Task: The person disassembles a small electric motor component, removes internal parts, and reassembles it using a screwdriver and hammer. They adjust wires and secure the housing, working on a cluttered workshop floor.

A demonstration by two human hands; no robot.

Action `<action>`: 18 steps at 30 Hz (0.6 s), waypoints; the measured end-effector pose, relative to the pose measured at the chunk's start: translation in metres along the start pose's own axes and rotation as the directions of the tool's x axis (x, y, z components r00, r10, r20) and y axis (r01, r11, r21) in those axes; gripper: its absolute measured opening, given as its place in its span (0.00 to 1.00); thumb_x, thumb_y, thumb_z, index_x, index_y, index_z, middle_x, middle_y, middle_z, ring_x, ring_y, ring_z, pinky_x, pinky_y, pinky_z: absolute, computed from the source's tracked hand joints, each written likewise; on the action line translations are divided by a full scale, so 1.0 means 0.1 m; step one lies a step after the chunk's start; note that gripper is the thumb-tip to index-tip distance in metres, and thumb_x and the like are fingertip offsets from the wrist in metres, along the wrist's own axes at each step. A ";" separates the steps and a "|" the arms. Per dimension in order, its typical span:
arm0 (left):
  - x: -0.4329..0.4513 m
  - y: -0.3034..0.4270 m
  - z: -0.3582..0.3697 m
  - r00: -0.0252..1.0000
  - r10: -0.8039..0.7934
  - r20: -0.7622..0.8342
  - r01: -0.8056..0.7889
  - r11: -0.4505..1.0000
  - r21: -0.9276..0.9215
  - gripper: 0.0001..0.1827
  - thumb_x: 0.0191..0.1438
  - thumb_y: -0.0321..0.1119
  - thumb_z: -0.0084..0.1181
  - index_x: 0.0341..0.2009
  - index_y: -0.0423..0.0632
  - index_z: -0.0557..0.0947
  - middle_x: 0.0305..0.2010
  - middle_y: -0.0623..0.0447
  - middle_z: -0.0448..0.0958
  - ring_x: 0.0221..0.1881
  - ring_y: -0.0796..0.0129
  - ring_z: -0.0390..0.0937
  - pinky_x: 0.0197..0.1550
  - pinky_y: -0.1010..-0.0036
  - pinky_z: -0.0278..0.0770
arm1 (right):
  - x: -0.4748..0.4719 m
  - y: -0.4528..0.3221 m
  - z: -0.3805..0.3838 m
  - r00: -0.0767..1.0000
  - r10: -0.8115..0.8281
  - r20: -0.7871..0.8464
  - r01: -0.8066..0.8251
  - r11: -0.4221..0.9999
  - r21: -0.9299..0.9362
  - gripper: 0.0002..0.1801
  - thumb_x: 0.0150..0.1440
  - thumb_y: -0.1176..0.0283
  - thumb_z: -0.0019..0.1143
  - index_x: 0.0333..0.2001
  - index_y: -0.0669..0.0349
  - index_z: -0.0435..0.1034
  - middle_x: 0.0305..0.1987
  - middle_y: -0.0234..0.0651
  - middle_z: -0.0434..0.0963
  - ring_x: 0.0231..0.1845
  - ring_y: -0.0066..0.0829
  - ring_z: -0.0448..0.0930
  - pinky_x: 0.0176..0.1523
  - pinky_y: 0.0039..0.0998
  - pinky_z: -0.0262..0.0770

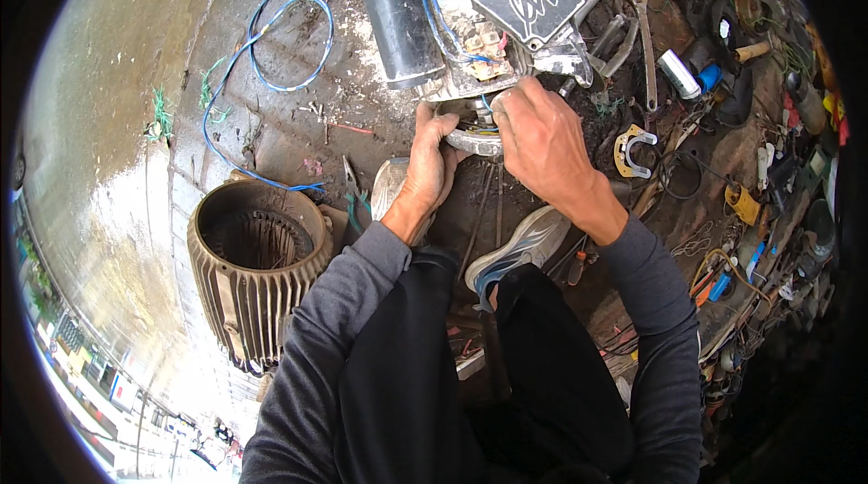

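Observation:
Before me lies an electric motor (454, 16), its terminal block (487, 53) exposed and wired with blue leads. My left hand (434, 152) grips the left side of a round metal end cover (475, 142) at the motor's near end. My right hand (536, 135) is at the cover's right side, fingers bent close to a thin blue wire (486, 103); what its fingertips pinch is hidden. A black cylindrical capacitor (404, 31) rests on the motor's left. The square black cover plate (529, 1) lies tilted at its right.
A finned motor housing (254, 274) stands at the left near pliers (351, 196). Blue and white wires (251, 43) loop over the ground. At the right are an adjustable wrench (643, 36), a silver cylinder (679, 74), a yellowish C-shaped part (627, 152), a screwdriver (577, 267) and heaped scrap.

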State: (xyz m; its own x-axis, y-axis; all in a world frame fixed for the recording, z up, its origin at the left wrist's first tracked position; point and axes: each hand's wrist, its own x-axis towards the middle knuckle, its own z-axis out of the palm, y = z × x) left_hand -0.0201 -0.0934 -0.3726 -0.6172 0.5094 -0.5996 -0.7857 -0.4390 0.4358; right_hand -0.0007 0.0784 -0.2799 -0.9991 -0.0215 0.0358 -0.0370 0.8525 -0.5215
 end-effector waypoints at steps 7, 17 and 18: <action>0.00 0.01 0.04 1.000 0.021 -0.021 -0.021 1.000 -0.019 0.25 0.65 0.36 0.48 0.65 0.46 0.67 0.62 0.44 0.73 0.62 0.56 0.77 0.60 0.56 0.83 | -0.01 0.00 0.04 0.999 0.016 -0.040 -0.018 0.999 -0.045 0.07 0.59 0.79 0.63 0.41 0.67 0.73 0.39 0.48 0.74 0.36 0.54 0.79 0.41 0.49 0.75; 0.03 -0.02 -0.02 1.000 0.003 -0.008 -0.003 1.000 0.011 0.28 0.67 0.39 0.46 0.70 0.47 0.66 0.68 0.45 0.72 0.66 0.55 0.75 0.66 0.52 0.78 | -0.04 -0.19 0.28 0.927 0.319 -0.196 -0.316 0.947 0.049 0.05 0.60 0.79 0.63 0.40 0.65 0.75 0.42 0.48 0.77 0.40 0.56 0.81 0.44 0.51 0.76; 0.02 -0.02 -0.02 1.000 0.002 -0.010 -0.002 1.000 0.017 0.28 0.67 0.39 0.46 0.70 0.47 0.67 0.68 0.45 0.72 0.65 0.55 0.75 0.65 0.52 0.78 | -0.05 -0.20 0.30 0.914 0.347 -0.209 -0.340 0.938 0.071 0.05 0.60 0.79 0.63 0.40 0.65 0.76 0.42 0.48 0.77 0.41 0.56 0.81 0.45 0.51 0.76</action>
State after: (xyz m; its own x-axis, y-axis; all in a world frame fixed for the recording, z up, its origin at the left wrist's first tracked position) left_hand -0.0202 -0.0926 -0.3759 -0.6182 0.5012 -0.6054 -0.7852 -0.4275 0.4479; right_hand 0.0044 0.0458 -0.2952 -0.9221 0.3858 0.0300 0.3036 0.7693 -0.5621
